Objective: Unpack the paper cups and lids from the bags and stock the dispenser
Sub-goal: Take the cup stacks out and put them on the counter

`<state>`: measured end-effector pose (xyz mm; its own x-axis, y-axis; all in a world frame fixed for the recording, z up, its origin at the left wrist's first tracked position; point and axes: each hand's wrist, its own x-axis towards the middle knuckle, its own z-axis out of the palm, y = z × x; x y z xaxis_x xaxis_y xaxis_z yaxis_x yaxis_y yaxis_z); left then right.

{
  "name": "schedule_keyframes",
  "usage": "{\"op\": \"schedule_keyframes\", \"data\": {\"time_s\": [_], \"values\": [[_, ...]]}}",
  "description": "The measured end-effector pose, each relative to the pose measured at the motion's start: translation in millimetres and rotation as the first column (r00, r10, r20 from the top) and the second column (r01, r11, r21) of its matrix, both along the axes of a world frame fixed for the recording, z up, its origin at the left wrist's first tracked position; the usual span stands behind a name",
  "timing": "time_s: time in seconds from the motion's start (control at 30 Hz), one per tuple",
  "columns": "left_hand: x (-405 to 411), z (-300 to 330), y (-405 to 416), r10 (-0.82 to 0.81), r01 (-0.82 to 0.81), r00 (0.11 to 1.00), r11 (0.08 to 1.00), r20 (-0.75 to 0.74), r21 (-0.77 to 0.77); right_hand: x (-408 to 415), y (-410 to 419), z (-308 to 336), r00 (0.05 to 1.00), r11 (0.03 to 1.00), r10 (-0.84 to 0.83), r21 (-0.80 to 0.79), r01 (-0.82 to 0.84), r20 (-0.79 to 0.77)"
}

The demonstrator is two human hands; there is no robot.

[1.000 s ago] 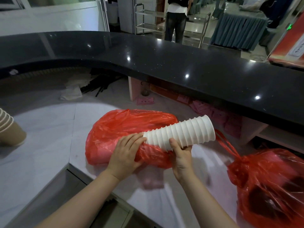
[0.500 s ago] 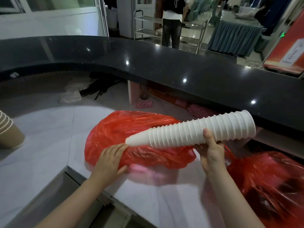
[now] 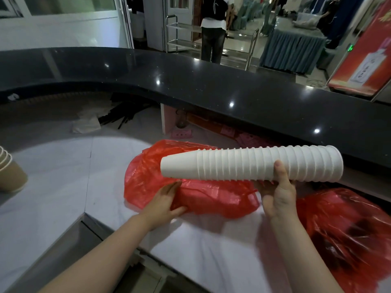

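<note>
A long stack of white paper cups (image 3: 243, 163) lies level in the air, fully clear of the red plastic bag (image 3: 196, 197) below it. My right hand (image 3: 279, 195) grips the stack from beneath near its wide end, thumb up over the front. My left hand (image 3: 163, 201) holds the crumpled bag against the white counter (image 3: 63, 178), thumb tucked under a fold. A second, knotted red bag (image 3: 347, 229) with dark contents sits at the right.
Brown paper cups (image 3: 10, 172) stand at the left edge. A raised black bar top (image 3: 211, 87) curves behind the counter. A steel recess (image 3: 69, 246) opens at the counter's near edge. A person stands by a metal trolley beyond the bar.
My right hand has drawn the cup stack out of the bag, up and to the right. The emptied bag has slumped flat. My left hand slid left along the bag.
</note>
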<state>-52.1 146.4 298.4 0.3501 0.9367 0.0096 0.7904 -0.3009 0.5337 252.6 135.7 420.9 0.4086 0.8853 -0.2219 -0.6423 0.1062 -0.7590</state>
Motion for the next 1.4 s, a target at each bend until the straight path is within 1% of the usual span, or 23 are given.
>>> {"op": "schedule_keyframes", "data": {"time_s": [0.07,0.1,0.13,0.2,0.27,0.3,0.33,0.37,0.43,0.5,0.57,0.6,0.63,0.7,0.73,0.8,0.83,0.9,0.93,1.0,1.1,1.2,1.4], "values": [[-4.0,4.2,-2.3,0.025,-0.024,0.987,1.0,0.159,-0.007,-5.0,-2.1,2.2,1.0,1.0,0.002,0.004,-0.002,0.005],[-8.0,8.3,-5.6,0.063,-0.061,0.965,0.998,0.256,-0.017,-6.9,-2.6,2.8,1.0,1.0,0.002,0.006,-0.002,0.01],[-13.3,13.5,-9.8,0.119,-0.109,0.929,0.993,0.352,-0.049,-9.1,-2.4,3.3,1.0,1.0,0.001,0.007,-0.001,0.018],[-25.4,24.4,-18.4,0.215,-0.182,0.827,0.977,0.519,-0.115,-15.1,-2.3,5.5,1.0,1.0,0.008,-0.003,-0.008,0.029],[-40.0,33.6,-22.8,0.272,-0.219,0.735,0.962,0.622,-0.161,-22.4,-0.7,8.3,1.0,1.0,0.015,0.011,-0.015,0.019],[-47.4,39.5,-24.2,0.284,-0.232,0.712,0.958,0.642,-0.165,-27.2,-0.2,10.7,1.0,0.999,0.02,0.027,-0.02,0.013],[-54.8,45.4,-24.5,0.283,-0.249,0.721,0.958,0.632,-0.145,-32.6,0.4,12.2,1.0,0.999,0.028,0.041,-0.028,0.015],[-61.9,51.4,-23.7,0.271,-0.267,0.763,0.959,0.587,-0.096,-39.2,0.9,13.8,0.999,0.997,0.048,0.053,-0.049,0.02],[-72.8,63.5,-19.8,0.23,-0.278,0.885,0.959,0.404,0.062,-54.8,1.5,15.6,0.995,0.993,0.098,0.061,-0.098,0.014],[-87.5,73.8,-16.2,0.235,-0.273,0.953,0.94,0.194,0.205,-72.4,2.7,15.5,0.988,0.986,0.156,0.061,-0.156,0.001],[-110.3,81.5,-13.8,0.272,-0.254,0.962,0.888,0.009,0.383,-92.5,5.0,17.1,0.98,0.978,0.201,0.054,-0.201,0.004],[-122.1,83.8,-13.4,0.272,-0.214,0.96,0.865,-0.065,0.453,-102.0,6.7,17.1,0.973,0.971,0.232,0.057,-0.232,0.005],[-132.2,85.9,-14.7,0.254,-0.168,0.96,0.855,-0.115,0.491,-110.8,8.0,16.6,0.964,0.962,0.265,0.064,-0.265,0.008],[-147.0,87.2,-20.2,0.19,-0.076,0.967,0.851,-0.169,0.52,-130.8,10.7,17.0,0.946,0.943,0.323,0.072,-0.324,0.03],[-151.9,86.5,-24.3,0.163,-0.055,0.973,0.852,-0.164,0.52,-141.5,12.0,17.4,0.939,0.937,0.34,0.066,-0.343,0.054],[-161.7,82.6,-33.9,0.153,-0.107,0.986,0.883,-0.066,0.457,-162.1,14.3,21.6,0.925,0.928,0.366,0.036,-0.371,0.103],[-167.6,80.4,-38.6,0.177,-0.164,0.984,0.9,0.005,0.405,-170.7,16.0,25.4,0.915,0.919,0.388,0.024,-0.393,0.109],[-181.0,76.4,-47.4,0.245,-0.275,0.961,0.904,0.129,0.328,-186.4,20.7,34.1,0.884,0.886,0.459,0.021,-0.463,0.09],[-187.9,73.1,-51.2,0.275,-0.318,0.945,0.9,0.178,0.298,-194.5,23.3,39.4,0.862,0.863,0.501,0.031,-0.505,0.08],[-199.7,66.8,-58.6,0.334,-0.389,0.91,0.892,0.246,0.229,-212.8,30.7,46.9,0.826,0.829,0.551,0.04,-0.558,0.121],[-214.8,57.7,-66.1,0.435,-0.486,0.849,0.865,0.302,0.121,-249.2,43.1,60.8,0.815,0.838,0.535,-0.015,-0.546,0.224],[-232.0,54.9,-66.8,0.5,-0.557,0.791,0.827,0.354,0.077,-284.1,53.6,70.9,0.789,0.831,0.535,-0.018,-0.556,0.302],[-257.9,50.8,-60.6,0.609,-0.656,0.662,0.753,0.436,-0.056,-351.9,76.5,82.6,0.692,0.783,0.561,-0.022,-0.621,0.454]]}}
